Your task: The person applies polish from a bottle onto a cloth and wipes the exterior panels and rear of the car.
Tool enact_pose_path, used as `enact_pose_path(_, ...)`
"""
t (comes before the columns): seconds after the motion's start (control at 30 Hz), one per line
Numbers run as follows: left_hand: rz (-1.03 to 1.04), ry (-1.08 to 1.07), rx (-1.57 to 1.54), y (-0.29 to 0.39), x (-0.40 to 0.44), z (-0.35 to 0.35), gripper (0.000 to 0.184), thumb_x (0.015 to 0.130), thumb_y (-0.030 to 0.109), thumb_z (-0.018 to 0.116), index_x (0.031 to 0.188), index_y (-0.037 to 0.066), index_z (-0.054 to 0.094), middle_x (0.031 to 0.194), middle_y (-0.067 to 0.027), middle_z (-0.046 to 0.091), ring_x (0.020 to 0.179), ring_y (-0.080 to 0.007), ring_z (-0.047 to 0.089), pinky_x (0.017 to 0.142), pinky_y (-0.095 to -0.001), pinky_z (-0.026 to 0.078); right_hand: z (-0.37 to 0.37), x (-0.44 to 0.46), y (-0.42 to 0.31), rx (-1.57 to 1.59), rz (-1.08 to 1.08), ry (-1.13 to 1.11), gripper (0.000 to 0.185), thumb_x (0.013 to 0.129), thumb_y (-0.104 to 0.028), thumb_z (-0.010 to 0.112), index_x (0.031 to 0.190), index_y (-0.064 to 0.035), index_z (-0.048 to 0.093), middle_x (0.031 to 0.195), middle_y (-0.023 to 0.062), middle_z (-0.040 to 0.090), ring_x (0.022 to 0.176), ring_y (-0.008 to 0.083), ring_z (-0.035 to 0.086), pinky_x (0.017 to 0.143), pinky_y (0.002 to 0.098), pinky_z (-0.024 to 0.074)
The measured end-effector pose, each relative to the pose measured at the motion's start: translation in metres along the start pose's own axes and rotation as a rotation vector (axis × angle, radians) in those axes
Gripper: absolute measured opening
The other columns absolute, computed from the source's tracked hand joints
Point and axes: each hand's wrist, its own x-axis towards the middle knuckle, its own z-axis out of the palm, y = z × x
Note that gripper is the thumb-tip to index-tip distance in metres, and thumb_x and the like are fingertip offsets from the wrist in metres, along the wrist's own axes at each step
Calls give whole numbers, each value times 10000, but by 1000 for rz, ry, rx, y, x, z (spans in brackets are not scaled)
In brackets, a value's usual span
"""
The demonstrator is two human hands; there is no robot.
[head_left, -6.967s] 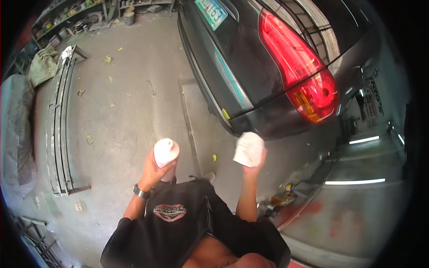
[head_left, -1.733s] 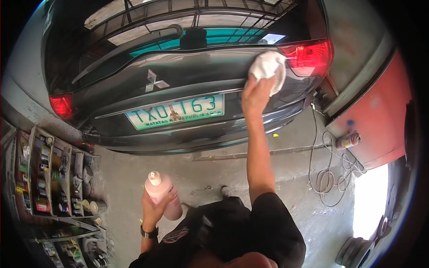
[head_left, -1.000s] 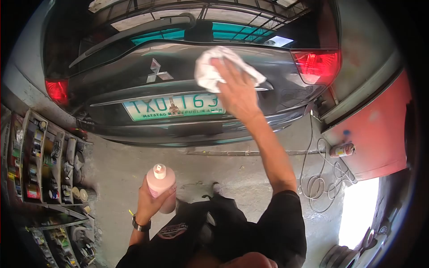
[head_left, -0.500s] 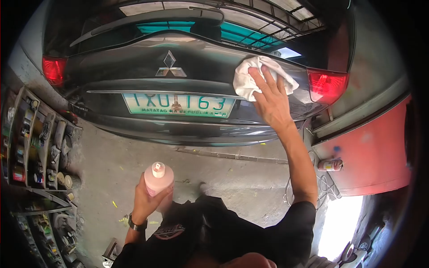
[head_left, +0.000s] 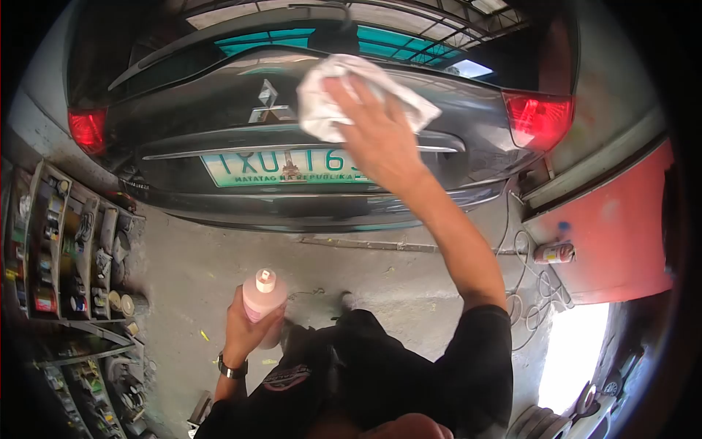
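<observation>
My right hand point(head_left: 376, 132) presses a white cloth point(head_left: 322, 95) flat against the dark grey tailgate point(head_left: 197, 95) of a car, just right of the chrome emblem point(head_left: 269, 102). Its fingers spread over the cloth and are somewhat blurred. Below them, my forearm covers part of the licence plate point(head_left: 248, 167). Down by my body, my left hand point(head_left: 245, 325) is wrapped round a pinkish plastic bottle point(head_left: 265, 296) with a white cap, held upright and away from the car.
Red tail lights point(head_left: 540, 121) flank the tailgate. Shelves point(head_left: 80, 241) crowded with cans and tools stand at left. A red panel point(head_left: 614, 227), a small red canister point(head_left: 554, 253) and a coiled hose point(head_left: 537, 285) are at right. Concrete floor point(head_left: 197, 256) lies below.
My right hand has swept the cloth leftward and slightly up across the tailgate, toward the emblem. My left hand keeps the bottle in its grip. The view has shifted slightly.
</observation>
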Motion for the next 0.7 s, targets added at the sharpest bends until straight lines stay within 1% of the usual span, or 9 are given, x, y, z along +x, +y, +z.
enact_pose_path(0.1,41,-55,20,3,11,8,645,793,208,899,1285,-25,552,1133,-152,737,1053,-221,717,926,-368,560,6,14,-14,89,4,28,112,880,-182,655,861,-74,677,1584,71,450,1389,291,489,1006,491,508)
enact_pose_path(0.17,52,-40,-59,8,10,9,660,793,200,899,1302,-23,542,1156,-151,730,1066,-215,711,932,-366,558,-7,-24,17,45,158,34,118,828,-183,708,862,-76,671,1591,92,446,1412,297,489,1000,499,506)
enact_pose_path(0.2,33,-55,-60,5,8,5,680,794,185,898,1323,-26,527,1178,-150,720,1078,-207,702,944,-361,554,-18,-50,38,-31,271,87,185,821,-144,716,988,-75,676,1595,149,436,1446,347,450,1037,558,464)
enact_pose_path(0.27,8,-51,-106,11,-2,0,670,797,183,894,1318,-32,531,1169,-152,722,1073,-207,703,941,-358,552,-17,-115,77,-110,484,284,499,922,-104,642,1413,-77,558,1597,234,399,1486,462,347,1132,652,329)
enact_pose_path(0.3,2,-52,-130,14,-4,-1,665,798,182,892,1316,-35,534,1165,-152,722,1070,-207,703,939,-357,552,-19,-139,88,-92,560,273,553,944,-116,634,1480,-72,507,1580,252,407,1500,471,312,1157,657,291)
enact_pose_path(0.47,18,-3,29,8,-21,-9,637,804,189,885,1299,-31,550,1153,-149,725,1056,-212,706,924,-359,553,-9,-142,82,-94,638,366,579,935,-61,636,1487,-36,462,1626,264,312,1502,513,264,1145,701,258)
enact_pose_path(0.57,32,27,59,15,-24,-13,637,804,197,886,1299,-25,553,1156,-144,724,1058,-214,705,924,-360,552,-1,-134,73,-82,693,456,565,942,-60,630,1479,-27,460,1629,273,302,1502,522,252,1147,699,253)
enact_pose_path(0.6,38,38,64,17,-24,-15,638,804,199,887,1300,-23,553,1158,-142,723,1060,-215,704,925,-361,552,0,-127,68,-66,740,467,498,949,-81,630,1418,14,489,1630,283,293,1498,530,253,1149,708,240)
enact_pose_path(0.7,63,16,31,11,-18,-18,645,804,192,888,1311,-20,550,1175,-135,719,1071,-213,698,935,-364,551,21,-99,44,-77,817,582,434,961,-151,627,1337,43,528,1630,282,294,1501,524,254,1148,714,236)
